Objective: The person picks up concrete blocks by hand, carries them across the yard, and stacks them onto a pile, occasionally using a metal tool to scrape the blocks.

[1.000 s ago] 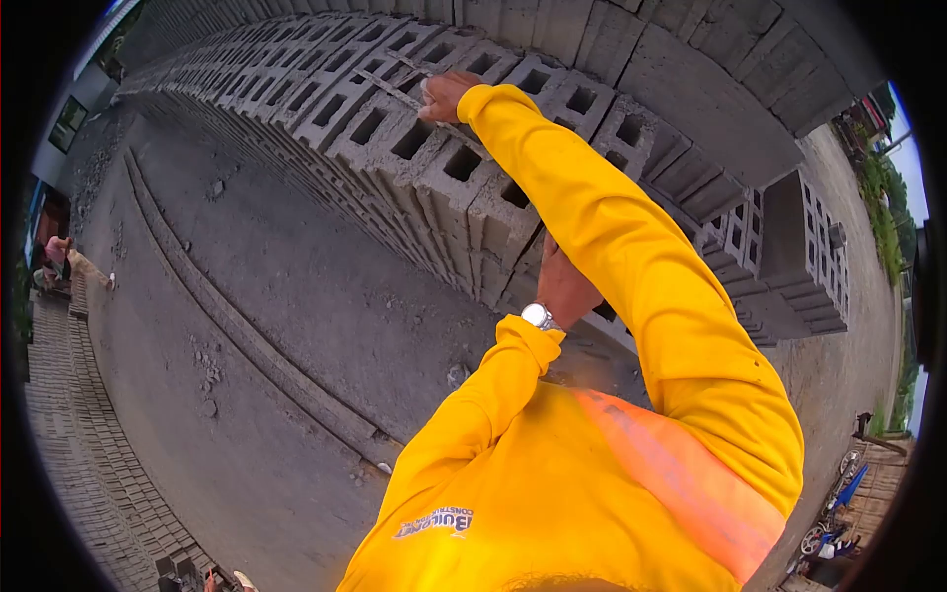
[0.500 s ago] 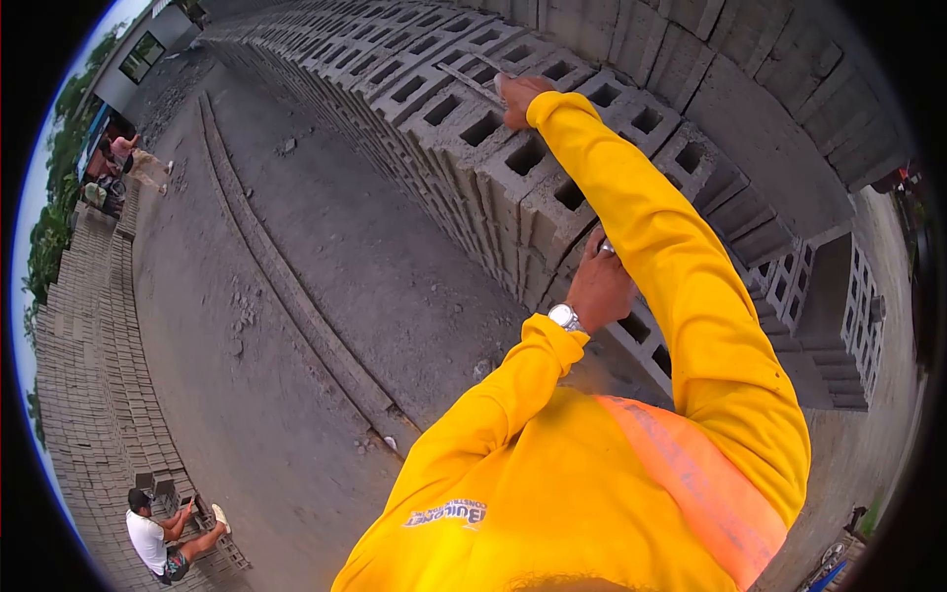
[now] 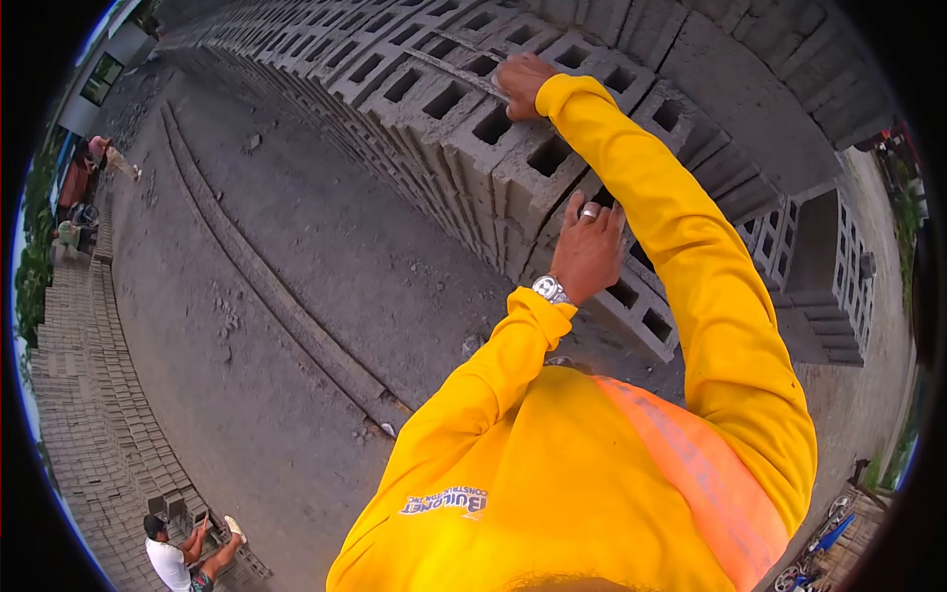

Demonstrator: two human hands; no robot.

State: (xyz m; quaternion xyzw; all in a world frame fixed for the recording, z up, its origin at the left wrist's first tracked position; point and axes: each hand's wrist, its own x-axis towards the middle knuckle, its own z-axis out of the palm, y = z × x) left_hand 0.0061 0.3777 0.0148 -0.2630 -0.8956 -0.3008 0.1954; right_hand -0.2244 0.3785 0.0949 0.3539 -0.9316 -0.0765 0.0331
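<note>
My right hand (image 3: 523, 84) is closed at one end of a thin grey strip (image 3: 456, 71) that lies slantwise over the block tops. Below it, my left hand (image 3: 589, 247), with a ring and a wristwatch (image 3: 549, 288), rests its outstretched fingers on the near end of the stack. The fingertips lie by the opening of a hollow concrete block (image 3: 538, 183). Part of that block's end is hidden by my right sleeve (image 3: 661, 197). Lower on the stack, another hollow block (image 3: 641, 316) shows beneath my left hand.
A long stack of hollow blocks (image 3: 335, 49) runs to the far left. Along the ground lies a narrow curved rail (image 3: 256, 266). A person in white (image 3: 170, 562) sits by block rows (image 3: 109, 395) at lower left; another person (image 3: 113, 156) stands farther off. A bicycle (image 3: 824, 543) is at lower right.
The view has turned slightly. My left hand has moved up onto the block's end, its fingers now stretched out. My right hand stays at the strip.
</note>
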